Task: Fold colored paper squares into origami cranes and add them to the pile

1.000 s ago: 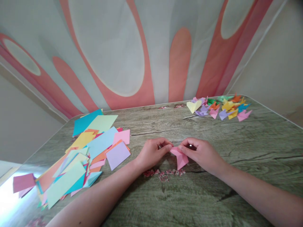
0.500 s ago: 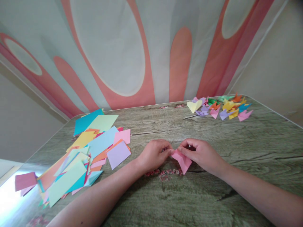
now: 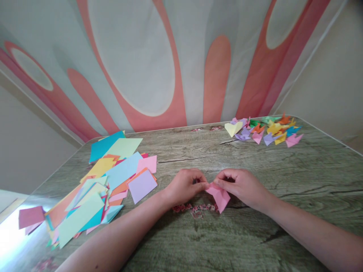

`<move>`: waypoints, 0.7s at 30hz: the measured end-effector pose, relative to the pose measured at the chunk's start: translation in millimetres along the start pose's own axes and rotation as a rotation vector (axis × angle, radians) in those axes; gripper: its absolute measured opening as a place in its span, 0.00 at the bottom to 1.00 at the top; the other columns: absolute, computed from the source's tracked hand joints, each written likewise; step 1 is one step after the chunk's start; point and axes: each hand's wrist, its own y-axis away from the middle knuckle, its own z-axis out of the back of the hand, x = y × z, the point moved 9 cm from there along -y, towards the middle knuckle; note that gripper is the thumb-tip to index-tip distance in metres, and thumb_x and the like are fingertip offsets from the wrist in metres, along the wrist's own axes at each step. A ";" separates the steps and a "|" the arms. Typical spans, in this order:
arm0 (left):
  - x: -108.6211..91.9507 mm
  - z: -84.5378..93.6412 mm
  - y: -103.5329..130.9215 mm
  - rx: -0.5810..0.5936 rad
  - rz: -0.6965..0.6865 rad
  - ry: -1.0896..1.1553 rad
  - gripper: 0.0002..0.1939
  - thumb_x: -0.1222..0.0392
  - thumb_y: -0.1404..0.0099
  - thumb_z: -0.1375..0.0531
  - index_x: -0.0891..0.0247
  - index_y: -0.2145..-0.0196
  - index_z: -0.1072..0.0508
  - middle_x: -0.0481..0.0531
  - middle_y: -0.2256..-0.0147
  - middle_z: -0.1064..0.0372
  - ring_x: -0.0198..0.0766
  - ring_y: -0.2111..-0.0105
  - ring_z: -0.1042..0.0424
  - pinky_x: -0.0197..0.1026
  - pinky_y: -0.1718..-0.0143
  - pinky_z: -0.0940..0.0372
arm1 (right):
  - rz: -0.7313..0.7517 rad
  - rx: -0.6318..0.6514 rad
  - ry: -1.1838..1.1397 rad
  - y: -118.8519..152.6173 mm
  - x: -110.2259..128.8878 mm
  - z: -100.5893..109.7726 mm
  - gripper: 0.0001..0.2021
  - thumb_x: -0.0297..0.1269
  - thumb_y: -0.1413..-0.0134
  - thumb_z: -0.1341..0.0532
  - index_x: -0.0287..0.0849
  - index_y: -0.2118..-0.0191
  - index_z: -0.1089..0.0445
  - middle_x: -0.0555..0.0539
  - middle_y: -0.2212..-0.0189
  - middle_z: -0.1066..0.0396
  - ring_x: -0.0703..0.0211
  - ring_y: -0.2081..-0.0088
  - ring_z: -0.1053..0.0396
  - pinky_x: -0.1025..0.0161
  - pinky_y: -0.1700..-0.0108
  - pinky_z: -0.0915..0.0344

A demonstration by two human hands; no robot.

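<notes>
A folded piece of pink paper (image 3: 220,197) hangs between my two hands, over the middle of the wooden-patterned table (image 3: 181,234). My left hand (image 3: 188,184) pinches its upper left corner between thumb and fingers. With thumb and forefinger, my right hand (image 3: 240,186) grips the upper right edge. The paper has creased flaps and one point that hangs downward. Fingertips hide part of its upper edge.
Loose sheets of coloured paper (image 3: 124,170) lie spread in a pile on the left. At the back right sits a cluster of small folded paper figures (image 3: 273,128), beside a pale yellow paper heart (image 3: 233,129). A patterned curtain (image 3: 193,75) hangs behind the table.
The pink paper is slightly lower in view, and my right hand has shifted a little along its upper edge. Both hands keep their pinch. The piles look the same.
</notes>
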 end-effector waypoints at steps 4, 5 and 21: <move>1.7 0.3 0.3 -0.008 0.030 0.020 0.10 0.58 0.39 0.42 0.64 0.75 0.26 0.47 0.74 0.30 0.32 0.72 0.33 0.33 0.69 0.42 | 0.006 -0.011 -0.014 -0.7 0.8 1.5 0.11 0.42 0.48 0.40 0.42 0.74 0.28 0.52 0.77 0.29 0.61 0.74 0.34 0.66 0.72 0.41; 2.5 2.3 0.7 -0.028 0.047 0.029 0.11 0.58 0.39 0.43 0.64 0.75 0.27 0.46 0.75 0.30 0.32 0.73 0.34 0.33 0.70 0.42 | -0.003 -0.006 -0.032 -1.4 -1.1 1.6 0.11 0.43 0.47 0.40 0.42 0.74 0.28 0.52 0.77 0.28 0.61 0.74 0.34 0.66 0.71 0.40; 12.0 9.1 3.8 -0.202 0.131 0.044 0.08 0.60 0.39 0.44 0.65 0.72 0.27 0.47 0.74 0.31 0.32 0.73 0.34 0.33 0.72 0.42 | -0.031 -0.088 -0.253 3.1 -3.1 6.2 0.17 0.51 0.41 0.45 0.44 0.57 0.30 0.47 0.66 0.26 0.59 0.67 0.30 0.65 0.70 0.37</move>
